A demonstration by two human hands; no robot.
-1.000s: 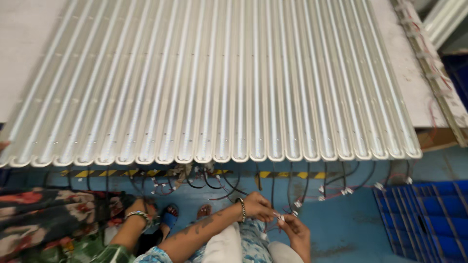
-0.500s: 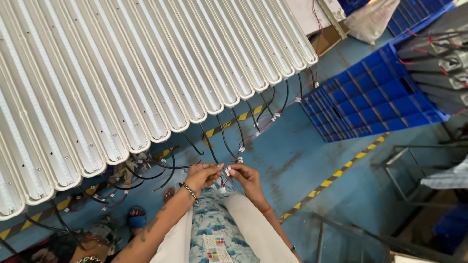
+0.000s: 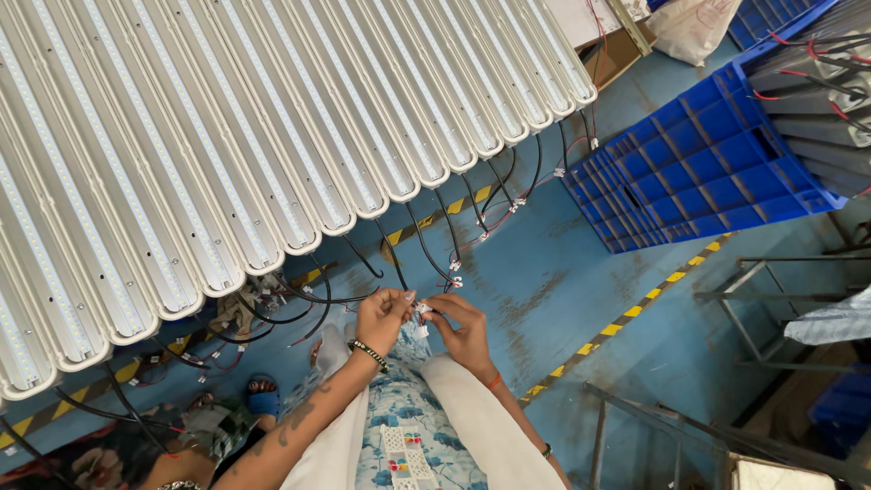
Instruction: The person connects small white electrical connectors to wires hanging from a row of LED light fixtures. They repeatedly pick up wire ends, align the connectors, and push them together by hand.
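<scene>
My left hand (image 3: 381, 318) and my right hand (image 3: 464, 334) meet in front of me, both pinching a small white wire connector (image 3: 422, 310). A black cable (image 3: 420, 243) runs from it up to the end of one long white LED light fixture (image 3: 363, 145). Many such fixtures lie side by side on a table, each with a black cable hanging from its near end. A beaded bracelet is on my left wrist and an orange thread on my right.
Stacked blue plastic crates (image 3: 699, 163) stand on the blue floor to the right, more fixtures on top of them. Yellow-black floor tape (image 3: 626, 318) runs diagonally. A grey metal frame (image 3: 753, 299) is at lower right. Another person's sandalled foot (image 3: 263, 399) shows at lower left.
The view has swung right and tilted, bringing the blue crates and metal frame into sight. My hands have stayed together on the connector below the fixture ends.
</scene>
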